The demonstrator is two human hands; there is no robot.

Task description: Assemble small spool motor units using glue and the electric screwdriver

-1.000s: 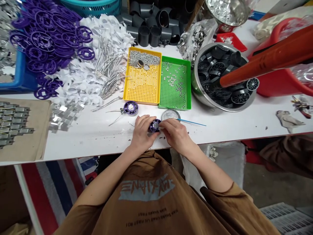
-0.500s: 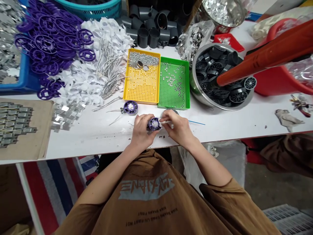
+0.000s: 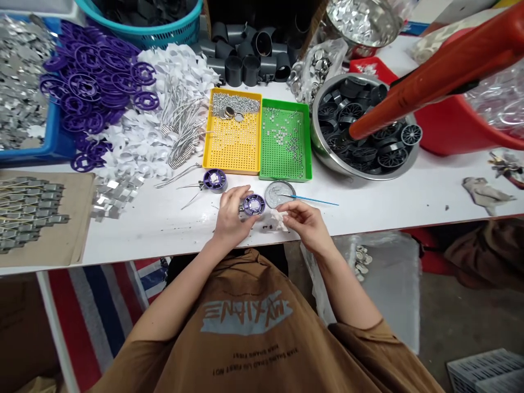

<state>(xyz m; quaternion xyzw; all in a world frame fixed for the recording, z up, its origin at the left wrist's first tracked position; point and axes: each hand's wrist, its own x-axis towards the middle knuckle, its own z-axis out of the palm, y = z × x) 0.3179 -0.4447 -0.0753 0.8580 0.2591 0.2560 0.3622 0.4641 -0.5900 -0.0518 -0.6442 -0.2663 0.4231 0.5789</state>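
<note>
My left hand [image 3: 234, 217] is closed around a round part with a purple spoked ring [image 3: 254, 204] and a pale square in its centre, just above the table's front edge. My right hand [image 3: 306, 222] pinches a crumpled white tissue [image 3: 279, 219] between thumb and fingers, a little to the right of that part. Behind the tissue lies a shallow round dish of grey paste [image 3: 278, 191], with a thin blue stick [image 3: 313, 200] resting across its rim. A second purple-ringed part [image 3: 215, 180] with wires sits on the table left of my left hand.
Beyond my hands stand a yellow tray [image 3: 232, 147] and a green tray [image 3: 284, 166] of small metal pieces. To the right is a steel bowl [image 3: 321, 155] of black wheel-like parts, with an orange-red tool [image 3: 426, 76] slanting over it. Purple rings [image 3: 92, 82] are heaped at left.
My right hand has drawn back from the purple-ringed part toward the right and down, carrying the tissue. The paste dish, partly covered before, now shows fully. My left hand keeps its hold.
</note>
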